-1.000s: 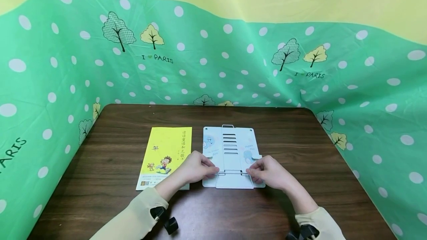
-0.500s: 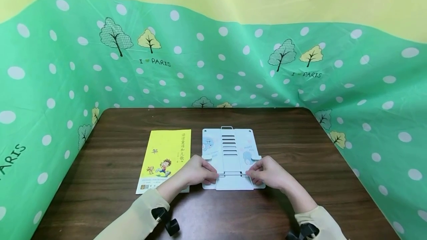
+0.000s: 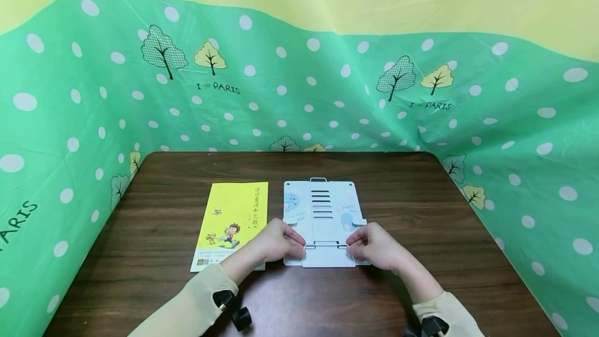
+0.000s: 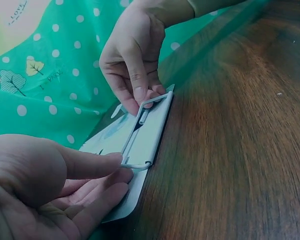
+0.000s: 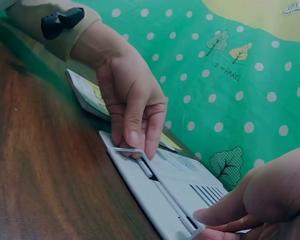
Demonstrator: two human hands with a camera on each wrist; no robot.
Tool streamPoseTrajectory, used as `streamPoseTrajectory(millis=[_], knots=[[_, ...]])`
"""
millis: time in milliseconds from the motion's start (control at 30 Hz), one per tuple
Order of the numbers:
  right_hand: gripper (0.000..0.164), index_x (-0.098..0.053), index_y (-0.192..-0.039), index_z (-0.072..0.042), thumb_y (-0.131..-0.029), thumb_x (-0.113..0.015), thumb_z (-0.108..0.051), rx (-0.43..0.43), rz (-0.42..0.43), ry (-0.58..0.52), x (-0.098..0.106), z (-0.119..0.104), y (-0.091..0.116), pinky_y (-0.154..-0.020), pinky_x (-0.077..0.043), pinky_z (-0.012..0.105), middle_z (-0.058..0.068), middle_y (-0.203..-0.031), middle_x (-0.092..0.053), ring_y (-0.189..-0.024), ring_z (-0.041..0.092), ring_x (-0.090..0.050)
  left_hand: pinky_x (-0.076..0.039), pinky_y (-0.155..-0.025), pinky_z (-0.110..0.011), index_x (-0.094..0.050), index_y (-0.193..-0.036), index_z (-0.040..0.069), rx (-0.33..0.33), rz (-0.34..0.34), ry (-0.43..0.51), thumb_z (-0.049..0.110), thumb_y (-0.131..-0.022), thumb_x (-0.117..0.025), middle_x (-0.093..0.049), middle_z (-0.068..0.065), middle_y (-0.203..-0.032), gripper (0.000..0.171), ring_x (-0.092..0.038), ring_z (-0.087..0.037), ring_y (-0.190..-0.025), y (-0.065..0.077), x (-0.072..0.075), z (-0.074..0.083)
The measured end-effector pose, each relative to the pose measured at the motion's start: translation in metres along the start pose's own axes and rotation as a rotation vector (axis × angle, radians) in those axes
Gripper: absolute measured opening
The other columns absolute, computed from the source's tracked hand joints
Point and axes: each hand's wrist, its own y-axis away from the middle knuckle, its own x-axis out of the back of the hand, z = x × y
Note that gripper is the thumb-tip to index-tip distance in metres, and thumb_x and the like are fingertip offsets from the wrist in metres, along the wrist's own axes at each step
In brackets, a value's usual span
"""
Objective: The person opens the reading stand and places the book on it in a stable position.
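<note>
A white folding metal book stand (image 3: pixel 323 230) with pale blue prints and a slotted middle strip lies flat on the table. Its thin wire bracket (image 4: pixel 135 166) stands slightly raised off the plate near the front edge. My left hand (image 3: pixel 277 241) pinches the bracket's left corner between thumb and fingers. At the opposite corner, the thumb and fingers of my right hand (image 3: pixel 380 247) pinch the same wire. The right wrist view shows the bracket (image 5: pixel 127 149) at the left hand's fingertips. Parts of the stand's lower side edges are hidden behind the fingers.
A yellow children's book (image 3: pixel 234 207) lies left of the stand, partly under the left forearm. Behind the brown wooden table (image 3: pixel 407 181) hangs a green and yellow dotted cloth (image 3: pixel 299 66). A small clip-on wall tab (image 3: pixel 359 221) sticks up on the stand's right side.
The head view has tilted up a little, then steadied. Both hands keep their places on the bracket, with the fingertips shifting very slightly outward.
</note>
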Motion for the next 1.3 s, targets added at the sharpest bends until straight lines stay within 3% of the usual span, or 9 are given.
streamPoseTrajectory(millis=[467, 767, 1000, 1300], knots=[[0.014, -0.073, -0.107, 0.011, -0.093, -0.072, 0.008, 0.041, 0.003, 0.004, -0.005, 0.002, 0.004, -0.067, -0.053, 0.026, 0.008, -0.085, -0.067, -0.079, 0.021, -0.06, -0.059, -0.07, -0.027, -0.082, -0.097, 0.002, -0.026, -0.01, -0.004, 0.003, -0.083, -0.089, -0.078, -0.002, -0.081, 0.015, -0.075, -0.013, -0.079, 0.005, -0.002, 0.001], [0.006, -0.075, -0.1, 0.007, -0.096, -0.071, 0.005, 0.053, 0.05, 0.077, -0.009, 0.003, 0.003, -0.064, -0.049, 0.026, 0.004, -0.08, -0.064, -0.075, 0.019, -0.057, -0.057, -0.07, -0.028, -0.083, -0.094, 0.005, -0.092, 0.019, -0.119, 0.007, -0.084, -0.09, -0.077, 0.004, -0.078, 0.013, -0.071, -0.009, -0.076, 0.006, -0.006, 0.006], [0.006, -0.072, -0.092, 0.001, -0.096, -0.07, 0.006, 0.038, 0.096, 0.181, -0.014, 0.001, 0.004, -0.061, -0.047, 0.027, 0.002, -0.078, -0.061, -0.07, 0.016, -0.055, -0.054, -0.071, -0.028, -0.083, -0.091, 0.011, -0.085, 0.019, -0.227, 0.012, -0.084, -0.091, -0.074, 0.01, -0.075, 0.01, -0.067, -0.006, -0.075, 0.002, -0.009, 0.009], [0.017, -0.069, -0.088, -0.003, -0.093, -0.069, 0.012, 0.054, 0.133, 0.215, -0.017, 0.004, -0.001, -0.062, -0.047, 0.027, 0.002, -0.076, -0.058, -0.069, 0.016, -0.055, -0.057, -0.073, -0.028, -0.082, -0.095, 0.009, -0.12, 0.016, -0.242, 0.006, -0.085, -0.088, -0.071, 0.01, -0.076, 0.013, -0.068, -0.007, -0.073, 0.001, -0.01, 0.005]])
